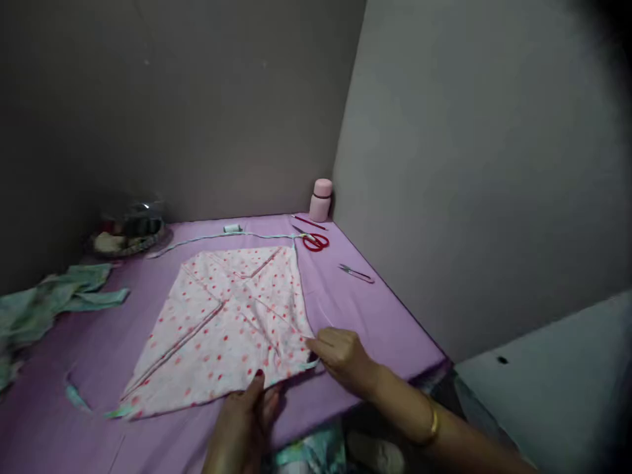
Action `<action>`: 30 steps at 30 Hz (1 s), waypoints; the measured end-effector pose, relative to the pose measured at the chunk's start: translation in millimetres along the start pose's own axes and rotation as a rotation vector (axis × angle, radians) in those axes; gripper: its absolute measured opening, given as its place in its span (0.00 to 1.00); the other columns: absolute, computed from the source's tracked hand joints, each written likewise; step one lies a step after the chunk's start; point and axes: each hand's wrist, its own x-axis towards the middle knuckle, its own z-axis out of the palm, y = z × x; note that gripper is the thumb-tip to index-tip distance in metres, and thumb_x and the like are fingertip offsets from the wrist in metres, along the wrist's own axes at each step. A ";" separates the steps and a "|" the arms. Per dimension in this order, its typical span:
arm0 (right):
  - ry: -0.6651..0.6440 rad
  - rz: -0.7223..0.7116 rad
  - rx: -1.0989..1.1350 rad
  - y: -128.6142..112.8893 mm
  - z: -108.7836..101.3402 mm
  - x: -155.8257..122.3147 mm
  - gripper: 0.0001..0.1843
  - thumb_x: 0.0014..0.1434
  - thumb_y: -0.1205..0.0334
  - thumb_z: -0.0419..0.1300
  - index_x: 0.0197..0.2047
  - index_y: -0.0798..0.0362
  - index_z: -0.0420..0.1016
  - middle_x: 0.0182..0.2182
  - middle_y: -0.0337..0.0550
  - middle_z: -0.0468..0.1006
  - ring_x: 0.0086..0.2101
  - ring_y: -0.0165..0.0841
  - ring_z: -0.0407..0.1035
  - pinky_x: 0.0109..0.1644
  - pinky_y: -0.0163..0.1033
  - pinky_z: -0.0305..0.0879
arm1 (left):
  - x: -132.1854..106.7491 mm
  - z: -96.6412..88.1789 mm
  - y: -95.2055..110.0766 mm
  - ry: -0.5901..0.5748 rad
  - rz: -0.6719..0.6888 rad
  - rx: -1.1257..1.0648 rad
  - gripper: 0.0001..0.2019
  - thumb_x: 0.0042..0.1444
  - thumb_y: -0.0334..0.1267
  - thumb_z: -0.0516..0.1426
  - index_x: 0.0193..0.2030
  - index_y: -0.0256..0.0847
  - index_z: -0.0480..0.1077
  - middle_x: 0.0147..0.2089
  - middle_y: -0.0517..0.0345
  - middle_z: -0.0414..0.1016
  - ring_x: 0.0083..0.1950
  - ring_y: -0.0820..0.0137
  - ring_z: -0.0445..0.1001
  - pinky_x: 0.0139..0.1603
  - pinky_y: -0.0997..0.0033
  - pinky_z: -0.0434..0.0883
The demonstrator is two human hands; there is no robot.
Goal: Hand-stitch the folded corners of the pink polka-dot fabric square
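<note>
A white cloth with red and pink dots [197, 349] lies spread on the purple-covered table, with folded flaps and thin light-green ties at its corners. My left hand [249, 408] pinches its near edge, thumb on top and fingers beneath. At the near right corner, my right hand [340, 355] is closed on the cloth beside a strip of green binding. A long tie [266, 235] runs from the far right corner leftward across the table. Another green tie [76, 395] trails off the near left corner.
Red-handled scissors [316, 242], a red pencil [310, 222], thread snips [356, 273], a white thread spool [232, 228] and a pink bottle [320, 200] sit toward the back and right. Green fabric [49, 303] and a basket [128, 240] are on the left. Walls border the table behind and right.
</note>
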 end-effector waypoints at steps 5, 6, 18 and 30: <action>-0.027 -0.091 -0.044 17.0 1.1 -6.7 0.11 0.61 0.71 0.48 0.31 0.56 0.69 0.21 0.39 0.66 0.24 0.29 0.57 0.28 0.37 0.45 | -4.7 -6.9 -1.3 0.012 0.038 0.012 0.02 0.54 0.24 0.54 0.31 0.30 0.64 0.30 0.47 0.75 0.32 0.68 0.77 0.34 0.74 0.76; -0.032 -0.095 -0.047 18.0 1.2 -7.5 0.11 0.61 0.71 0.48 0.31 0.56 0.69 0.21 0.39 0.66 0.24 0.29 0.57 0.28 0.36 0.45 | -4.8 -6.6 -1.9 0.016 0.044 0.017 0.02 0.53 0.24 0.54 0.32 0.30 0.64 0.31 0.48 0.74 0.32 0.68 0.78 0.34 0.73 0.76; -0.150 -0.030 0.161 -15.4 -17.6 -9.6 0.21 0.59 0.66 0.50 0.56 0.57 0.59 0.33 0.44 0.73 0.32 0.32 0.66 0.34 0.36 0.58 | -3.1 -5.9 -4.6 -0.001 0.053 0.018 0.02 0.52 0.26 0.56 0.33 0.33 0.65 0.29 0.53 0.74 0.29 0.71 0.76 0.33 0.73 0.75; -0.131 0.004 0.033 -39.8 5.8 -2.5 0.08 0.60 0.69 0.50 0.40 0.54 0.69 0.24 0.39 0.67 0.26 0.29 0.59 0.28 0.35 0.47 | -1.7 -7.5 -5.2 -0.010 0.033 -0.017 0.04 0.50 0.25 0.57 0.32 0.33 0.66 0.24 0.59 0.71 0.23 0.77 0.71 0.27 0.78 0.73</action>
